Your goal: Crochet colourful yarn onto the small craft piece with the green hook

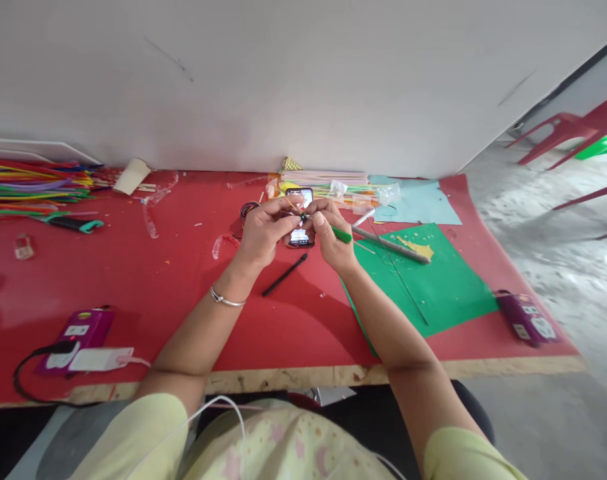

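Observation:
Both hands meet above a lit phone (302, 237) lying on the red table. My left hand (263, 233) is closed in a pinch on a small dark piece (303, 217), and a thin yellowish strand sticks up beside its fingers. My right hand (333, 237) is wrapped round a green-handled tool (341, 235); its thin tip points left toward the dark piece. What kind of tool it is, the fingers hide. Just below the hands lies a black pen-like stick (285, 275). A grey fuzzy rod (393, 245) lies right of my right hand.
A green sheet (423, 287) and a light-blue sheet (423, 203) lie on the right. Coloured pipe cleaners (38, 183) and a black-and-teal handled tool (73, 222) are at left. Purple power strips (86, 333) sit near both front corners. A wall stands behind the table.

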Demonstrator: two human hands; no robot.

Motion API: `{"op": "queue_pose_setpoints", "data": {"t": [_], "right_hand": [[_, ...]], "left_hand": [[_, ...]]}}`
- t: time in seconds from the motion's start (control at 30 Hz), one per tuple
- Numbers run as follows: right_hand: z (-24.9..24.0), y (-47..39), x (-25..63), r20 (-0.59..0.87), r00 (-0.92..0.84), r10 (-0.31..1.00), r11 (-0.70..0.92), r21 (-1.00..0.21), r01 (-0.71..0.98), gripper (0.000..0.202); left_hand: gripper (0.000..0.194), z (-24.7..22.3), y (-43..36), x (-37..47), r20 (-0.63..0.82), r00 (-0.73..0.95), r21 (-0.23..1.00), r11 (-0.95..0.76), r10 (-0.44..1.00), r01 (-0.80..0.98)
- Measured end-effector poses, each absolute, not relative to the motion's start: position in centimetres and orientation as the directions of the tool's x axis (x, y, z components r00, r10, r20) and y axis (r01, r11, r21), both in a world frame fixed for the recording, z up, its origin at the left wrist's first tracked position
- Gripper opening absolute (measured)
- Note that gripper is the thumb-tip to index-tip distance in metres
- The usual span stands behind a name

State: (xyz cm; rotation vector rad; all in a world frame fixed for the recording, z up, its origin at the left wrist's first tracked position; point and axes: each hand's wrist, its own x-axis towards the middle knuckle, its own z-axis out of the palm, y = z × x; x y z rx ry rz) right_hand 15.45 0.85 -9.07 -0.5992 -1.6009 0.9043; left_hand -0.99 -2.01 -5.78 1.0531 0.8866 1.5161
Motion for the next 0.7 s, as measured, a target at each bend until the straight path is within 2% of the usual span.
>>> {"op": "queue_pose_setpoints", "data": {"t": [0.33, 0.47, 0.6, 0.7], "right_hand": [[-8.8, 0.3, 15.3, 0.578, -0.192, 0.793, 0.575, -0.815, -0.075, 0.050], [-8.8, 0.1, 14.8, 0.525, -0.137, 0.840, 0.515, -0.851, -0.102, 0.054], [-8.8, -0.1, 14.4, 0.459, -0.139, 0.878, 0.432, -0.883, -0.184, 0.054], [-8.5, -0.2, 14.5, 0.447, -0.146, 0.883, 0.421, -0.890, -0.176, 0.055]], "left_hand": [[0.038, -6.0, -1.7, -1.1, 0.193, -0.092, 0.931, -0.212, 0.977, -0.299], [0.040, -5.9, -1.7, -1.0, 0.197, -0.101, 0.934, -0.218, 0.975, -0.284], [0.040, -5.5, -1.8, -0.9, 0.172, -0.116, 0.928, -0.201, 0.978, -0.314], [0.039, -5.3, -1.8, -0.9, 0.153, -0.123, 0.931, -0.185, 0.980, -0.315]]}}
